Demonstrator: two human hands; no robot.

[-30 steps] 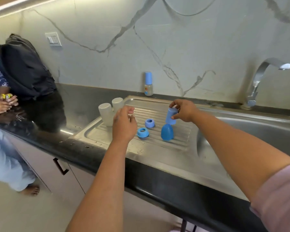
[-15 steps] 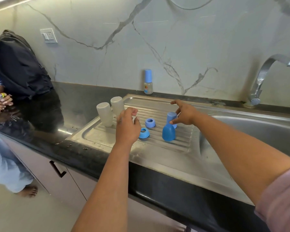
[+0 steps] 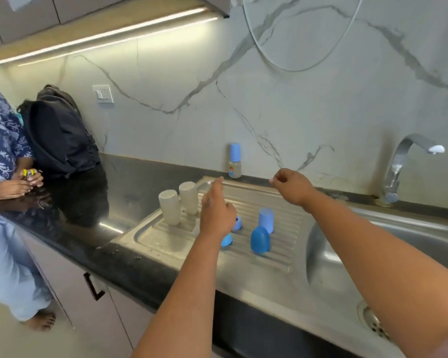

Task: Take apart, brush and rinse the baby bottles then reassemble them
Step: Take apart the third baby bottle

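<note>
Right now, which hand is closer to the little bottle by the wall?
Right. The right hand hangs just right of the little bottle; the left hand is lower, over the draining board.

A black backpack (image 3: pixel 60 135) leans against the marble wall (image 3: pixel 308 94) on the dark worktop (image 3: pixel 140 177). Left of the backpack a second person (image 3: pixel 0 151) in a floral top rests both hands on the worktop. A white wall switch (image 3: pixel 103 93) sits above the backpack.

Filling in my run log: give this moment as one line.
left hand: raised, empty | right hand: raised, empty | drainboard: bottles inverted, caps, rings | back: capped bottle
</note>
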